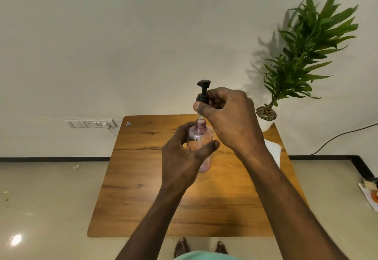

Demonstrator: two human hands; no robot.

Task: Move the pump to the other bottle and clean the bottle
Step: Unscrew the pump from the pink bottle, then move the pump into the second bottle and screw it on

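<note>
A clear pink bottle (199,137) stands upright over the middle of the wooden table (143,178), and my left hand (184,157) grips its body. My right hand (229,118) holds the black pump (203,92) by its collar, lifted above the bottle's open neck. The pump's thin tube (199,117) still reaches down into the neck. A second bottle is almost wholly hidden behind my right hand; only a clear rim (240,90) shows there.
A white folded cloth (273,151) lies at the table's right edge. A potted plant (266,116) in a white pot stands at the far right corner. A wall socket with a plugged cable (92,123) is at the left. My bare feet show below the near edge.
</note>
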